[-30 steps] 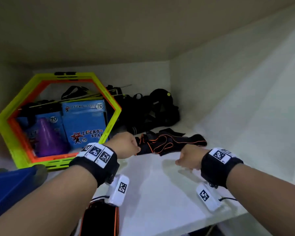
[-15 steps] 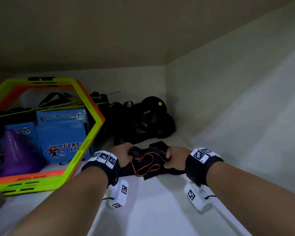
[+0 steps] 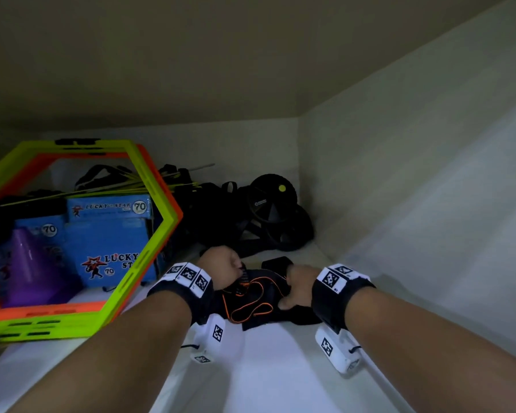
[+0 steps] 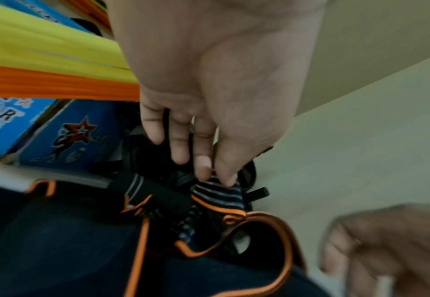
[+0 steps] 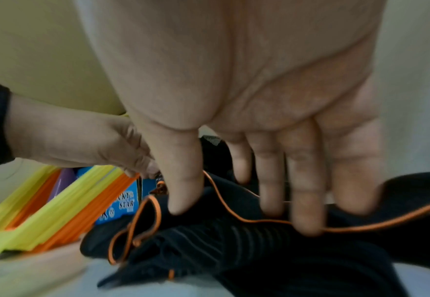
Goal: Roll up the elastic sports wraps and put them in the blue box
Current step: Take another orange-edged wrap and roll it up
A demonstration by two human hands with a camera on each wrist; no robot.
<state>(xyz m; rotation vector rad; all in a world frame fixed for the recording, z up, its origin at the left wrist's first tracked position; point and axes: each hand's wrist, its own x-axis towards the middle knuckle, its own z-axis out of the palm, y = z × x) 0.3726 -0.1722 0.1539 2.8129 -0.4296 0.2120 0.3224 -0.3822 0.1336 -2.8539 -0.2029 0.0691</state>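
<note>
A black elastic wrap (image 3: 252, 296) with orange trim lies bunched on the white shelf floor (image 3: 268, 368) between my two hands. My left hand (image 3: 221, 268) pinches its grey-striped end (image 4: 218, 193) between thumb and forefinger (image 4: 205, 166). My right hand (image 3: 298, 286) is on the wrap's other side, with its thumb (image 5: 183, 193) and fingers (image 5: 307, 211) closed over a fold of the black fabric (image 5: 234, 251). In the left wrist view the right hand (image 4: 386, 251) shows blurred at the lower right.
A green and orange hexagon frame (image 3: 155, 234) leans at the left, around blue "Lucky Star" boxes (image 3: 108, 245) and a purple cone (image 3: 27, 269). Black straps and a round black item (image 3: 268, 204) fill the back corner. The shelf's side wall (image 3: 399, 219) rises on the right.
My hands have drawn closer together, so the stretched-out wrap is now bunched between them. The view has shifted right, and the blue object at the lower left is out of sight.
</note>
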